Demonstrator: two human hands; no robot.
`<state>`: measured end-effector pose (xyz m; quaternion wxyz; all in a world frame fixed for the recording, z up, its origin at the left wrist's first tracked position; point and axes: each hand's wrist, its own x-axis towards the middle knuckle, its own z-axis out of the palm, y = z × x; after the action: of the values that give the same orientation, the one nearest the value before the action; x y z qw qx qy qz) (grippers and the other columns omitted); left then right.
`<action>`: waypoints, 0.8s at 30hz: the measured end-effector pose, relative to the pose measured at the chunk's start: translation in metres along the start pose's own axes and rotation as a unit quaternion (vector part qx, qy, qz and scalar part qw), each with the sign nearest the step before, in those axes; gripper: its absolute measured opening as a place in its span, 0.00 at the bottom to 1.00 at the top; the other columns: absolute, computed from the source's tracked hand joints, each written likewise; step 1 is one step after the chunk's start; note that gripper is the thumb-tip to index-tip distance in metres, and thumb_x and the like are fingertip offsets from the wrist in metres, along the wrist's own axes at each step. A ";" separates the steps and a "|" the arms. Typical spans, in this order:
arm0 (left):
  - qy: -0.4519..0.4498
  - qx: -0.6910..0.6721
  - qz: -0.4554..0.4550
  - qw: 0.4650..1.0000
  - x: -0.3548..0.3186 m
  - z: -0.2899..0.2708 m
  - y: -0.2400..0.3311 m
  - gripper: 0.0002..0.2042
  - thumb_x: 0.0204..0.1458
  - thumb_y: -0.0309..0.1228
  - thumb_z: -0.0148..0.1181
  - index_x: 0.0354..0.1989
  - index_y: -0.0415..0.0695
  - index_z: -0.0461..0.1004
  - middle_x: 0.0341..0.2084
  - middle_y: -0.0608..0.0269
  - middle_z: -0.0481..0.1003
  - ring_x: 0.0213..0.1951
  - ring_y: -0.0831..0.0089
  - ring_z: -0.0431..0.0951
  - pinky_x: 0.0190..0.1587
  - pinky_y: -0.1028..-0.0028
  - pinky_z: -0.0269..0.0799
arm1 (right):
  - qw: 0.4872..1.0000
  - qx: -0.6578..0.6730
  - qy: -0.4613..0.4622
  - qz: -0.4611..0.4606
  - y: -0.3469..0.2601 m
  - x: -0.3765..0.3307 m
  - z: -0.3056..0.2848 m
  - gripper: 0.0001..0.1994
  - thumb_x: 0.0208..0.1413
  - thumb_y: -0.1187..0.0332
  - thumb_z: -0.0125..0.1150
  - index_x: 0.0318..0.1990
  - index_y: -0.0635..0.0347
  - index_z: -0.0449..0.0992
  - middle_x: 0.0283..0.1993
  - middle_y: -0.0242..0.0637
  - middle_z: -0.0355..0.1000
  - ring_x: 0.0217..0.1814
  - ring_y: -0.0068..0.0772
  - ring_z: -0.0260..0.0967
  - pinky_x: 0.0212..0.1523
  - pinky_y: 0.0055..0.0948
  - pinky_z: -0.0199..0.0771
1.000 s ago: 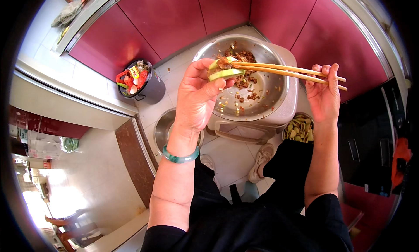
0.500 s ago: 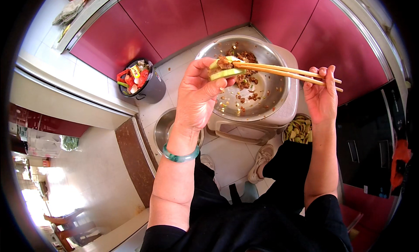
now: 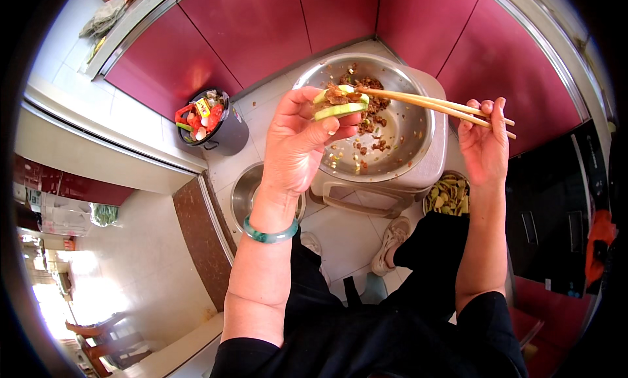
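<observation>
My left hand (image 3: 296,142) is raised over the near left part of a wide steel bowl (image 3: 409,146). Between its thumb and fingers it pinches a pale green vegetable slice (image 3: 341,110), split like a pocket, with brown minced filling (image 3: 338,98) in the gap. My right hand (image 3: 485,149) grips a pair of wooden chopsticks (image 3: 428,103) near their back ends. Their tips reach left to the far side of the filled slice; whether they touch it I cannot tell. More minced filling (image 3: 374,121) lies in the bowl, partly hidden by the left hand.
The bowl stands on a beige stool (image 3: 440,110). By my right knee is a container of cut green slices (image 3: 450,193). Another steel bowl (image 3: 243,189) sits on the tiled floor at left, beyond it a dark waste bin (image 3: 229,133). Red cabinets (image 3: 248,31) line the far side.
The chopstick tips have drawn slightly right and up, away from the middle of the filled slice. My left hand has stayed nearly still, keeping the slice pinched.
</observation>
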<state>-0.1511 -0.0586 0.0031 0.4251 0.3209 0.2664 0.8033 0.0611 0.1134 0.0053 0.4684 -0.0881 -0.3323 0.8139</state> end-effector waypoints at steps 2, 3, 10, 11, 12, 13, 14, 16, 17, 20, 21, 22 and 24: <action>0.006 -0.003 -0.002 1.000 -0.001 0.000 -0.001 0.17 0.46 0.21 0.59 0.45 0.45 0.65 0.41 0.56 0.72 0.42 0.60 0.76 0.45 0.66 0.75 | 1.000 -0.017 -0.003 0.009 0.001 -0.001 0.001 0.15 0.62 0.57 0.41 0.28 0.56 0.66 0.33 0.37 0.66 0.35 0.26 0.66 0.33 0.22 0.75; 0.011 -0.002 0.003 1.000 -0.001 0.000 -0.001 0.17 0.46 0.21 0.59 0.45 0.45 0.65 0.41 0.56 0.72 0.42 0.59 0.76 0.45 0.67 0.75 | 1.000 -0.018 -0.001 0.005 0.001 -0.001 0.000 0.15 0.62 0.57 0.41 0.28 0.56 0.66 0.33 0.37 0.66 0.35 0.26 0.66 0.34 0.22 0.74; 0.013 0.043 0.005 0.999 0.001 0.000 -0.001 0.18 0.45 0.20 0.59 0.46 0.44 0.65 0.40 0.54 0.73 0.42 0.60 0.76 0.45 0.66 0.74 | 0.999 -0.014 -0.011 -0.027 -0.007 -0.001 0.005 0.16 0.61 0.56 0.40 0.28 0.56 0.66 0.33 0.37 0.66 0.34 0.26 0.66 0.35 0.22 0.73; 0.012 0.055 0.004 0.998 0.001 0.001 -0.002 0.18 0.45 0.20 0.60 0.46 0.44 0.65 0.40 0.54 0.73 0.42 0.60 0.75 0.45 0.66 0.74 | 0.999 -0.019 -0.013 -0.028 -0.006 -0.003 0.009 0.16 0.61 0.56 0.41 0.28 0.56 0.66 0.33 0.37 0.67 0.34 0.26 0.66 0.34 0.23 0.74; 0.011 0.067 0.002 0.998 0.001 0.002 -0.003 0.18 0.45 0.20 0.60 0.45 0.44 0.65 0.40 0.55 0.73 0.42 0.61 0.75 0.46 0.66 0.74 | 0.999 -0.023 -0.016 -0.028 -0.006 -0.004 0.011 0.16 0.61 0.56 0.41 0.28 0.56 0.66 0.33 0.37 0.67 0.34 0.26 0.66 0.34 0.23 0.74; 0.010 0.080 0.000 0.997 0.001 0.002 -0.004 0.18 0.45 0.20 0.60 0.45 0.43 0.65 0.40 0.55 0.73 0.42 0.61 0.75 0.46 0.66 0.74 | 0.999 -0.030 -0.017 -0.027 -0.006 -0.004 0.011 0.16 0.61 0.56 0.41 0.28 0.56 0.66 0.32 0.38 0.67 0.33 0.26 0.67 0.34 0.23 0.74; 0.013 0.087 0.000 0.996 0.001 0.002 -0.004 0.18 0.44 0.20 0.60 0.45 0.43 0.65 0.40 0.55 0.73 0.42 0.61 0.76 0.46 0.66 0.74 | 0.999 -0.038 -0.019 -0.025 -0.006 -0.003 0.010 0.16 0.61 0.56 0.41 0.27 0.56 0.66 0.32 0.38 0.67 0.33 0.26 0.67 0.34 0.24 0.74; 0.021 0.102 -0.001 0.995 0.000 0.001 -0.004 0.18 0.44 0.19 0.60 0.45 0.42 0.65 0.40 0.55 0.73 0.42 0.62 0.76 0.46 0.67 0.73 | 0.998 -0.054 -0.020 -0.028 -0.005 -0.003 0.010 0.16 0.61 0.55 0.41 0.27 0.56 0.66 0.32 0.38 0.67 0.32 0.26 0.67 0.34 0.24 0.74; 0.019 0.120 0.003 0.993 0.000 0.000 -0.005 0.18 0.44 0.19 0.60 0.45 0.42 0.65 0.40 0.55 0.73 0.41 0.63 0.76 0.46 0.67 0.73 | 0.997 -0.063 -0.020 -0.033 -0.005 -0.004 0.010 0.16 0.61 0.55 0.41 0.27 0.57 0.66 0.32 0.38 0.67 0.32 0.26 0.67 0.33 0.24 0.75; 0.017 0.157 0.011 0.987 0.000 -0.002 -0.005 0.17 0.44 0.19 0.60 0.44 0.41 0.65 0.40 0.55 0.73 0.41 0.64 0.76 0.46 0.67 0.73 | 0.996 -0.083 -0.025 -0.036 -0.006 -0.004 0.011 0.16 0.61 0.56 0.41 0.28 0.57 0.66 0.31 0.39 0.67 0.31 0.26 0.68 0.33 0.24 0.75; 0.020 0.159 0.012 0.987 0.000 -0.001 -0.005 0.17 0.44 0.19 0.60 0.44 0.41 0.66 0.40 0.55 0.73 0.41 0.64 0.76 0.46 0.67 0.73 | 0.995 -0.088 -0.027 -0.036 -0.006 -0.004 0.012 0.16 0.61 0.56 0.41 0.28 0.57 0.66 0.31 0.39 0.67 0.30 0.27 0.68 0.33 0.24 0.75; 0.023 0.161 0.012 0.987 -0.001 -0.001 -0.006 0.17 0.44 0.19 0.60 0.44 0.41 0.66 0.39 0.55 0.73 0.40 0.64 0.76 0.46 0.67 0.73 | 0.995 -0.091 -0.029 -0.033 -0.006 -0.005 0.011 0.16 0.61 0.56 0.41 0.28 0.57 0.66 0.31 0.39 0.67 0.31 0.27 0.68 0.33 0.24 0.75; 0.023 0.145 0.005 0.989 0.000 -0.001 -0.004 0.17 0.44 0.19 0.60 0.44 0.41 0.66 0.39 0.55 0.73 0.40 0.64 0.76 0.46 0.67 0.73 | 0.995 -0.094 -0.034 -0.028 -0.008 -0.005 0.010 0.17 0.61 0.56 0.41 0.28 0.57 0.66 0.32 0.39 0.67 0.32 0.26 0.68 0.34 0.24 0.74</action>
<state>-0.1493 -0.0570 -0.0005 0.3638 0.3620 0.3883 0.7654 0.0645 0.1077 0.0170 0.4687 -0.0947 -0.4259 0.7681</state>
